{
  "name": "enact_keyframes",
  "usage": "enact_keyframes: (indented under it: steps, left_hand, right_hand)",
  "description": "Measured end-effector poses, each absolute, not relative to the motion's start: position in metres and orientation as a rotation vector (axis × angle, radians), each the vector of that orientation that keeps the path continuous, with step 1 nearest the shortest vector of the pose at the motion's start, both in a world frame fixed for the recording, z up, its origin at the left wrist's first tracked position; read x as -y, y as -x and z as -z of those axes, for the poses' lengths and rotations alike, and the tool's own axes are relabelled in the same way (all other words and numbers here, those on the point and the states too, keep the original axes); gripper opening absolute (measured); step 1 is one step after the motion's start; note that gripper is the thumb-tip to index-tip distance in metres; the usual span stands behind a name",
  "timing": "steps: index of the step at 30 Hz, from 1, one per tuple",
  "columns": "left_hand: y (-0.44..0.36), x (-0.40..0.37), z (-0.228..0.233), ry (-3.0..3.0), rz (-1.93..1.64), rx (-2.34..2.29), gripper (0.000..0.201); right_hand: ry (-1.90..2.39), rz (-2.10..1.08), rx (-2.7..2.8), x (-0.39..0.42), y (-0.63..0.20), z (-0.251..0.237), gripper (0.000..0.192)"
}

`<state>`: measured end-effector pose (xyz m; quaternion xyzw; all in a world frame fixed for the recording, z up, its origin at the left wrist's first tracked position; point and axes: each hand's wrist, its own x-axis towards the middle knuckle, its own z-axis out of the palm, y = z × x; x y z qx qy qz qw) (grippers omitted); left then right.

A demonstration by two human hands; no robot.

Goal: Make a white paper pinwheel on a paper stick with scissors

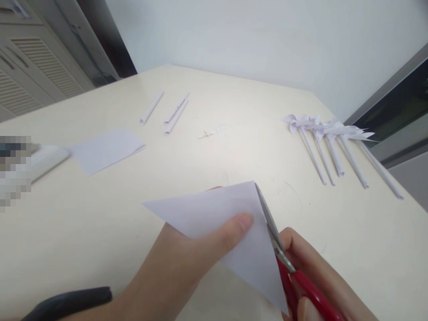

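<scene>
My left hand [207, 247] pinches a folded triangle of white paper [214, 209], thumb on top and the other fingers mostly hidden beneath. Along the triangle's right edge lie the blades of red-handled scissors [310, 290]. My right hand [310, 267] grips their handles at the lower right. The blades run beside the paper's edge up to its top corner; how deep they bite into it I cannot tell.
Several paper pinwheels on rolled sticks [334, 133] lie at the right. Three rolled paper tubes [152, 107] rest toward the back left, near paper sheets [107, 149]. Small paper scraps [207, 133] lie mid-table. A white object [50, 160], partly pixelated, is at the left edge.
</scene>
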<state>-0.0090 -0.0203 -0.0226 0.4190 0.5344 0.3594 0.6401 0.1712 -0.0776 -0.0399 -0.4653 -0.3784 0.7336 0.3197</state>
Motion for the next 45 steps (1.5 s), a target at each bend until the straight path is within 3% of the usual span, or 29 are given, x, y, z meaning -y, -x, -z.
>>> enact_keyframes:
  steps: [9,16,21,25,45]
  left_hand:
    - [0.004,0.018,0.02,-0.947,-0.81,-1.225,0.046]
    - [0.007,0.025,0.026,-0.898,-0.741,-1.213,0.028]
    - [0.009,0.029,0.03,-0.998,-0.68,-1.19,0.042]
    - [0.009,0.029,0.03,-1.027,-0.695,-1.202,0.041]
    - [0.001,0.026,0.015,-1.095,-0.62,-1.358,0.045]
  right_hand:
    - [1.207,-2.003,1.048,0.072,-0.174,0.034,0.055]
    - [1.19,-2.074,0.981,0.073,-0.172,0.032,0.061]
    - [1.169,-1.88,1.163,0.079,-0.175,0.046,0.052]
    - [1.17,-1.762,1.231,0.079,-0.175,0.04,0.047]
    - [1.166,-1.868,1.169,0.077,-0.174,0.04,0.055]
